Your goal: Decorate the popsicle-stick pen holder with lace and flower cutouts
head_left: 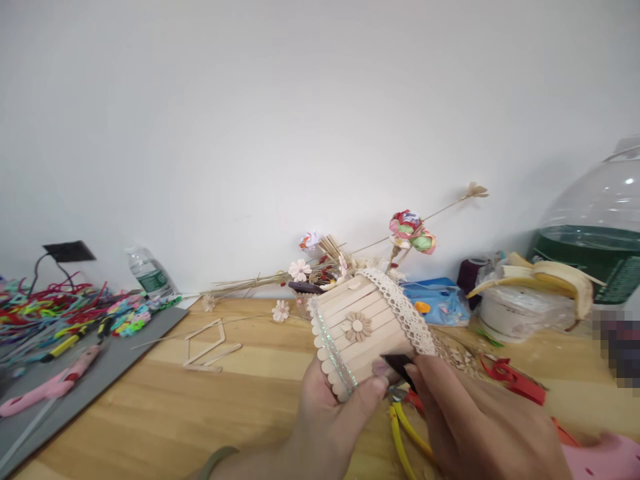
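Note:
My left hand is wrapped round the lower side of a tilted craft-stick pot, thumb on its front. Lace trim runs along one end, and a glittery ribbon along the other. A stick-coloured petalled flower sits on the pot's face. In my right hand, closed at the pot's lower right, is a black pointed tool; its exact kind is unclear. Its tip is by a small pinkish petal-like piece near my left thumb. Yellow-handled pliers lie partly hidden below.
Dried and paper flowers lean behind the pot. Left, a grey mat carries a pink glue gun and pipe cleaners. Loose sticks lie nearby. Right are a red clamp-like tool, a banana peel and a large bottle.

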Motion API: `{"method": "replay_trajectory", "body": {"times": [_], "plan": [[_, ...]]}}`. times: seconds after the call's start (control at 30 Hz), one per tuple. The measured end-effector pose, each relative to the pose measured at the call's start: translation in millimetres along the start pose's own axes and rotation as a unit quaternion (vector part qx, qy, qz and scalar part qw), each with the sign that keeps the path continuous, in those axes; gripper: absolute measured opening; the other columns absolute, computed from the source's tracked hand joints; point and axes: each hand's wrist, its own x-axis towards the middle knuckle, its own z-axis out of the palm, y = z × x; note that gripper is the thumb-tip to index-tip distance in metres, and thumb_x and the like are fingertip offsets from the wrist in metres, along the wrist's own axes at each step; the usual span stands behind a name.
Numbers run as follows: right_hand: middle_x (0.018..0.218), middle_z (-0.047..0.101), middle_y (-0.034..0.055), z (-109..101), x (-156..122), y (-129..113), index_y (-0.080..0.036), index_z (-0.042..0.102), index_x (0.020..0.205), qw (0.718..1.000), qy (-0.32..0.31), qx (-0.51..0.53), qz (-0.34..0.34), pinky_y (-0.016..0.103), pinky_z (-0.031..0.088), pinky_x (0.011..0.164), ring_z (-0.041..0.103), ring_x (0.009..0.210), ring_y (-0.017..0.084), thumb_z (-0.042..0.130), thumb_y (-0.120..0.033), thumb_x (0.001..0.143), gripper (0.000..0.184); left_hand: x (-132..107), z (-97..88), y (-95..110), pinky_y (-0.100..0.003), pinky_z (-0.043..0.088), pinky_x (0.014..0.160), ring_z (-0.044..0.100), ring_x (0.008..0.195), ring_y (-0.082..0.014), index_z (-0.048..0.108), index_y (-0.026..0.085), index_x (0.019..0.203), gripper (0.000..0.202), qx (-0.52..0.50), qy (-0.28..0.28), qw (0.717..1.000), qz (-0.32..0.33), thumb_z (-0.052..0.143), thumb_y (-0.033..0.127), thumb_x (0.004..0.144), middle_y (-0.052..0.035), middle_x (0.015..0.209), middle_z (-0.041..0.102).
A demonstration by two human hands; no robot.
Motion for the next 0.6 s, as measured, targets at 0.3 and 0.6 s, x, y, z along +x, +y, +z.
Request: {"method": "replay_trajectory", "body": {"times": [0.3, 0.6], "plan": [[0.047, 0.045, -0.0060, 0.3, 2.5, 1.2, -0.021, 0.043, 0.073, 1.000, -0.009, 0.016, 0.001, 0.022, 0.027, 0.043, 0.042, 0.037, 0.009, 0.033, -0.012, 0.090, 0.021, 0.4, -0.7, 2.2, -0.033, 0.051, 0.090, 0.064, 0.101, -0.0231, 0.063, 0.017, 0.110, 0.034, -0.005, -0.027, 1.000, 0.008, 0.064, 0.023, 0.077, -0.0099, 0.108, 0.069], [0.046, 0.052, -0.0062, -6.2, 7.5, 3.8, -0.022, 0.044, 0.076, 0.991, -0.045, 0.086, 0.093, 0.018, 0.033, 0.034, 0.051, 0.034, 0.009, 0.031, -0.027, 0.095, 0.024, 8.1, -7.8, -0.2, -0.032, 0.047, 0.093, 0.061, 0.104, -0.0221, 0.061, 0.017, 0.110, 0.033, -0.009, -0.039, 0.999, -0.004, 0.064, 0.023, 0.078, -0.0087, 0.112, 0.067]]}}
